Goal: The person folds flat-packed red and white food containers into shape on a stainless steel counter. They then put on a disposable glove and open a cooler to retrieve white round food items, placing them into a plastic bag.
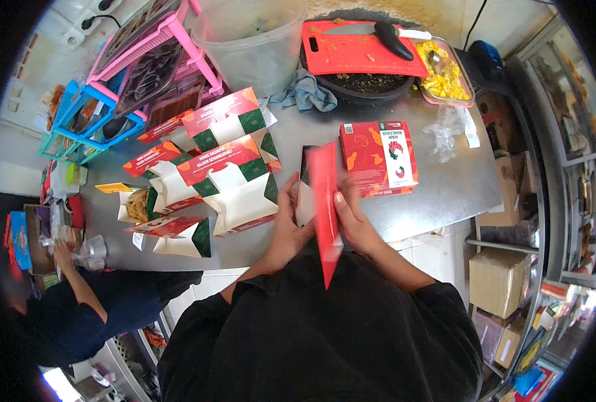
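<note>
- Red carton is between my two hands, over the near edge of the metal surface; its front panel blurs and stands nearly edge-on, so I cannot tell how far it is opened out.
- My left hand is half curled at the carton's left side, where a pale and dark strip shows.
- My right hand is closed in a pinch, thumb on the red face and fingers behind it.
- For good handling, I would judge, grip lightly by the side folds, press the creases evenly and keep the broad panels unbent; thin card probably buckles if squeezed hard in the middle.
- Toward the left of the near edge, open cartons stand close together, pale insides showing; I should keep my left elbow off them.
- Leftmost among them, one carton holds brownish food.
- Just beyond my right hand, a stack of flat cartons lies well in from the right edge, within easy reach.
- Toward the far edge sit a crumpled blue cloth, a red cutting board on a dark round vessel, and, near the far right corner, a tray of yellow food.
</note>
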A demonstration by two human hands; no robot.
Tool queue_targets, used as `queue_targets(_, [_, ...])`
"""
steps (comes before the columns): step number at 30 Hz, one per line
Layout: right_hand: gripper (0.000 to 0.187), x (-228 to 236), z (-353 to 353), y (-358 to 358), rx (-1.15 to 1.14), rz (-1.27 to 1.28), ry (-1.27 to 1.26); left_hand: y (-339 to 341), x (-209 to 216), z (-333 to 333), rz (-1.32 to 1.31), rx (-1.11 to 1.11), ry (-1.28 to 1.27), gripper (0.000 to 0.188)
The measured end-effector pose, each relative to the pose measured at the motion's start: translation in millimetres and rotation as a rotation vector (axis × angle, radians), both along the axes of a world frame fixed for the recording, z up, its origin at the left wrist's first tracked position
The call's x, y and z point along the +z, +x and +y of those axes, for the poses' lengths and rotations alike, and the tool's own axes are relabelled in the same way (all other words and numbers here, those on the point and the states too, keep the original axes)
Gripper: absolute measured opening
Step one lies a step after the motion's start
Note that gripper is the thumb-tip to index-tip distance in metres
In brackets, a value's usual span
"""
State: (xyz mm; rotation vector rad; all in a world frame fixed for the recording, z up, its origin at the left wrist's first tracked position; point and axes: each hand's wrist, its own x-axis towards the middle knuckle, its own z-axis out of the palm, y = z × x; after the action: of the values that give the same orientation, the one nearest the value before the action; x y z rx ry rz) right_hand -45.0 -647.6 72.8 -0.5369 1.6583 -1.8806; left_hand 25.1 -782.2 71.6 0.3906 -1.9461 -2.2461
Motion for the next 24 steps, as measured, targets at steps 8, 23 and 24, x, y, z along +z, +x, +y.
queue_targets(8, [0.077, 52, 55, -63, 0.114, 1.481, 0.35, 2, 42, -32, -0.083, -0.018, -0.818, 0.104])
queue_targets(23, [0.023, 50, 40, -47, 0.994, 1.518, 0.236, 17, 88, -42, -0.291, 0.344, -1.522, 0.097])
queue_targets(24, [0.02, 47, 39, -42, 1.019, 1.489, 0.261, 22, 84, -37, -0.294, 0.414, -1.618, 0.097])
